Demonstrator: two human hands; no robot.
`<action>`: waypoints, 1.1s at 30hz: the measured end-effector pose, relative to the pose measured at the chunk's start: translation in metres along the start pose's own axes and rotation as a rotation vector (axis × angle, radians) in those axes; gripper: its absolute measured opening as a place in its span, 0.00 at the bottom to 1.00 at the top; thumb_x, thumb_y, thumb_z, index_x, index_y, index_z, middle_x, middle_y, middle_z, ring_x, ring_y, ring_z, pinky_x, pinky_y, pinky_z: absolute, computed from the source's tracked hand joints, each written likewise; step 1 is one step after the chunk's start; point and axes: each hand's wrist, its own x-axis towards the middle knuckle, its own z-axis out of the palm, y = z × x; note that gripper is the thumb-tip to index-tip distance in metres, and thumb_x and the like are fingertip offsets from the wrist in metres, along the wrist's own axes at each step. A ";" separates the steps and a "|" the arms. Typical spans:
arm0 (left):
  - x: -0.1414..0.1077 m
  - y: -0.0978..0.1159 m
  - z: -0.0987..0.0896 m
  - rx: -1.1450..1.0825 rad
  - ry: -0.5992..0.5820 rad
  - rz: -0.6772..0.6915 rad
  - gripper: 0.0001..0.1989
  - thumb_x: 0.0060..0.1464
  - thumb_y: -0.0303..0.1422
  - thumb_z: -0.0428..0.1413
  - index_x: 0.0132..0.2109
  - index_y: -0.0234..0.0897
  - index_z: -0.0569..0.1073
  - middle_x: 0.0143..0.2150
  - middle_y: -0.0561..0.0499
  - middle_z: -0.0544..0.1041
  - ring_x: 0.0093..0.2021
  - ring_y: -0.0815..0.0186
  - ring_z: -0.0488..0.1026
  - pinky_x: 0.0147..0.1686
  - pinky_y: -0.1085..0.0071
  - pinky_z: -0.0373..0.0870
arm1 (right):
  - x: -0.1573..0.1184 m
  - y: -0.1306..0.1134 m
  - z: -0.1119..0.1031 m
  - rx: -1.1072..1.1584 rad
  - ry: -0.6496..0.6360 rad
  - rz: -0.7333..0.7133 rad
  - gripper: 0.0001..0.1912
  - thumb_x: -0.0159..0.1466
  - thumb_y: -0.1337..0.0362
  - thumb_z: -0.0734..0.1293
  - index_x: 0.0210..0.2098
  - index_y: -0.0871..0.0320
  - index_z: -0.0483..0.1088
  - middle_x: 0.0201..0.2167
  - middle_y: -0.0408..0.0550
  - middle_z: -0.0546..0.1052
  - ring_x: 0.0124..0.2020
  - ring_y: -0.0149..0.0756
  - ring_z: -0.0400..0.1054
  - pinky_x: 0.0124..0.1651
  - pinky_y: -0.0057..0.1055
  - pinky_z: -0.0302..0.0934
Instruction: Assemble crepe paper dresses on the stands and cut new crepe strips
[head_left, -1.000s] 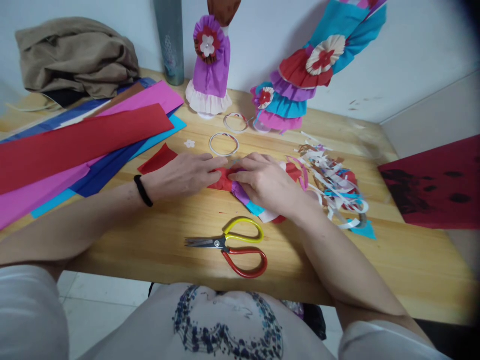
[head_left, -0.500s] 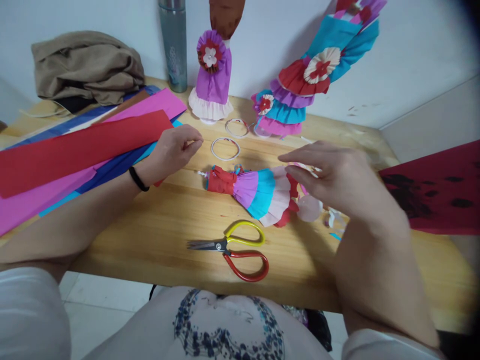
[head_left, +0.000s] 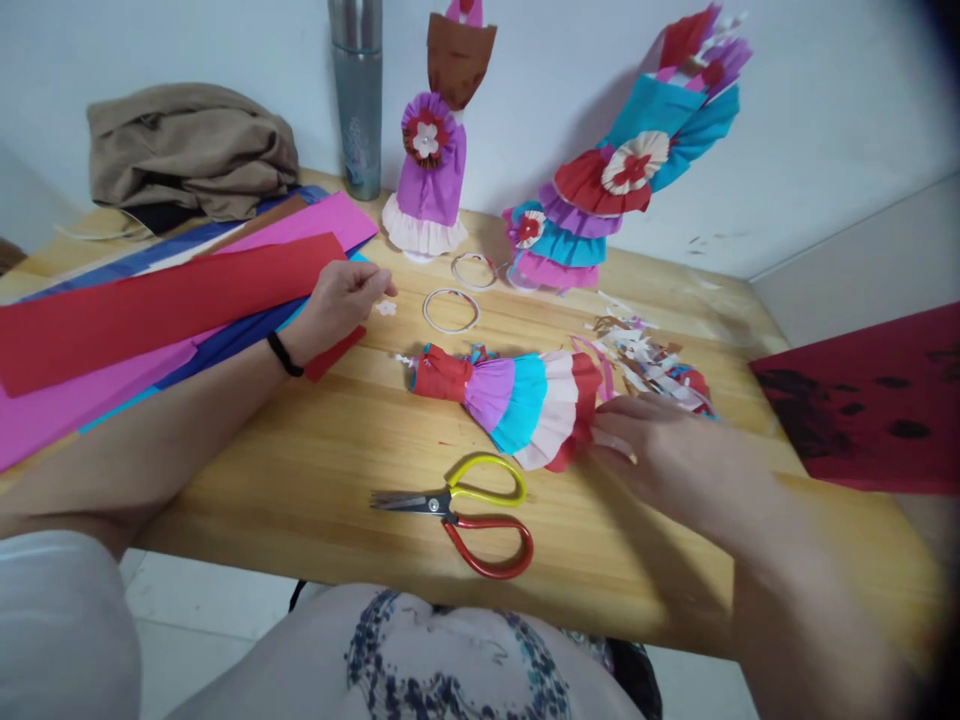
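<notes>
A small crepe-paper dress (head_left: pixel 525 395), with a red top and a skirt banded in purple, blue, pale pink and red, lies on its side on the table. My right hand (head_left: pixel 660 455) is at its hem, fingers closed around the pale, clear round base (head_left: pixel 616 446), which they partly hide. My left hand (head_left: pixel 346 300) rests near the stacked paper with thumb and fingers pinched; what they hold, if anything, is hidden. Just below those fingertips lies a small white flower (head_left: pixel 386 308). Scissors (head_left: pixel 454 510) with one yellow and one red handle lie in front of the dress.
Crepe-paper sheets (head_left: pixel 180 300) fill the left side, below a brown cloth (head_left: pixel 195 150). A bottle (head_left: pixel 358 120), a purple paper dress (head_left: pixel 431 190) and a blue tiered one (head_left: pixel 637 170) stand behind. Wire rings (head_left: pixel 451 331) and paper scraps (head_left: pixel 652 360) lie on the table (head_left: pixel 300 490).
My right hand has come down from above the skirt to its hem and base, uncovering the paper scraps. My left hand has drawn slightly left, revealing the small white flower.
</notes>
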 end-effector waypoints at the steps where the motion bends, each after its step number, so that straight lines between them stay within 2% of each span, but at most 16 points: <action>1: 0.000 0.000 0.000 -0.002 0.001 -0.007 0.18 0.60 0.38 0.48 0.30 0.33 0.76 0.16 0.56 0.61 0.19 0.71 0.57 0.20 0.72 0.53 | 0.000 -0.004 0.000 -0.019 -0.033 -0.032 0.12 0.61 0.65 0.63 0.22 0.51 0.71 0.29 0.51 0.77 0.35 0.47 0.72 0.34 0.40 0.60; 4: -0.001 -0.002 -0.001 0.002 -0.003 -0.008 0.18 0.60 0.38 0.48 0.30 0.33 0.76 0.16 0.57 0.60 0.19 0.72 0.56 0.20 0.72 0.52 | 0.003 -0.010 0.001 -0.102 -0.043 -0.047 0.15 0.62 0.66 0.60 0.23 0.46 0.72 0.28 0.57 0.76 0.37 0.57 0.69 0.37 0.49 0.59; 6: -0.002 -0.003 -0.001 0.004 -0.016 -0.007 0.18 0.60 0.38 0.48 0.31 0.33 0.76 0.17 0.57 0.60 0.19 0.72 0.56 0.21 0.73 0.52 | 0.004 -0.012 0.002 -0.136 -0.023 -0.021 0.16 0.62 0.67 0.60 0.25 0.43 0.73 0.29 0.60 0.76 0.38 0.60 0.69 0.36 0.51 0.57; 10: -0.003 -0.005 0.001 -0.009 -0.060 -0.027 0.19 0.60 0.40 0.48 0.32 0.32 0.77 0.17 0.57 0.62 0.19 0.71 0.58 0.21 0.73 0.54 | 0.007 -0.015 0.004 -0.231 -0.016 0.077 0.14 0.62 0.70 0.60 0.32 0.51 0.76 0.34 0.60 0.79 0.41 0.58 0.70 0.37 0.48 0.57; 13: -0.005 -0.003 0.001 -0.010 -0.085 -0.042 0.19 0.60 0.40 0.49 0.32 0.32 0.77 0.16 0.56 0.63 0.19 0.71 0.58 0.21 0.73 0.53 | 0.010 -0.014 0.013 -0.293 0.009 0.079 0.14 0.63 0.71 0.59 0.36 0.51 0.75 0.37 0.59 0.79 0.42 0.56 0.69 0.38 0.45 0.57; 17: -0.006 0.001 0.000 -0.042 -0.096 -0.052 0.17 0.60 0.38 0.50 0.32 0.31 0.78 0.16 0.57 0.63 0.19 0.73 0.58 0.21 0.75 0.53 | 0.013 -0.003 0.031 -0.291 0.095 0.108 0.12 0.60 0.74 0.62 0.40 0.59 0.75 0.34 0.56 0.79 0.40 0.52 0.70 0.37 0.41 0.57; 19: -0.005 0.002 -0.001 -0.078 -0.095 -0.068 0.17 0.60 0.37 0.50 0.32 0.29 0.78 0.15 0.57 0.63 0.18 0.74 0.58 0.21 0.76 0.53 | 0.014 0.006 0.038 -0.245 0.159 0.073 0.12 0.59 0.74 0.62 0.40 0.61 0.74 0.32 0.55 0.78 0.39 0.50 0.69 0.37 0.39 0.57; 23: -0.001 0.004 -0.005 -0.226 -0.070 -0.108 0.18 0.61 0.37 0.50 0.31 0.29 0.77 0.14 0.57 0.63 0.16 0.76 0.56 0.19 0.76 0.50 | 0.019 0.021 0.042 0.027 0.278 -0.010 0.09 0.59 0.72 0.61 0.32 0.59 0.73 0.29 0.54 0.76 0.34 0.46 0.68 0.36 0.37 0.59; 26: 0.002 0.009 -0.008 -0.400 -0.021 -0.151 0.18 0.59 0.40 0.52 0.32 0.29 0.77 0.16 0.55 0.67 0.16 0.75 0.58 0.17 0.76 0.51 | 0.031 0.023 0.040 0.432 0.286 -0.050 0.06 0.59 0.68 0.63 0.28 0.56 0.71 0.26 0.50 0.76 0.29 0.42 0.69 0.32 0.35 0.62; 28: 0.002 0.014 -0.008 -0.527 0.004 -0.189 0.17 0.56 0.42 0.56 0.34 0.29 0.77 0.24 0.50 0.75 0.19 0.74 0.63 0.18 0.76 0.56 | 0.041 0.017 0.040 0.728 0.264 -0.090 0.03 0.58 0.64 0.67 0.28 0.56 0.73 0.27 0.48 0.77 0.28 0.42 0.71 0.32 0.36 0.66; 30: 0.003 0.021 -0.008 -0.636 -0.009 -0.208 0.18 0.52 0.43 0.60 0.39 0.30 0.77 0.36 0.44 0.80 0.26 0.70 0.71 0.23 0.75 0.64 | 0.051 0.007 0.041 0.974 0.271 -0.137 0.09 0.55 0.59 0.73 0.34 0.54 0.76 0.29 0.49 0.80 0.32 0.46 0.75 0.34 0.39 0.71; 33: 0.005 0.037 -0.006 -0.719 -0.017 -0.126 0.21 0.54 0.45 0.60 0.46 0.33 0.77 0.43 0.44 0.80 0.40 0.64 0.75 0.36 0.71 0.71 | 0.062 -0.012 0.046 1.201 0.286 -0.180 0.23 0.49 0.55 0.78 0.44 0.51 0.78 0.35 0.49 0.82 0.41 0.51 0.77 0.42 0.41 0.75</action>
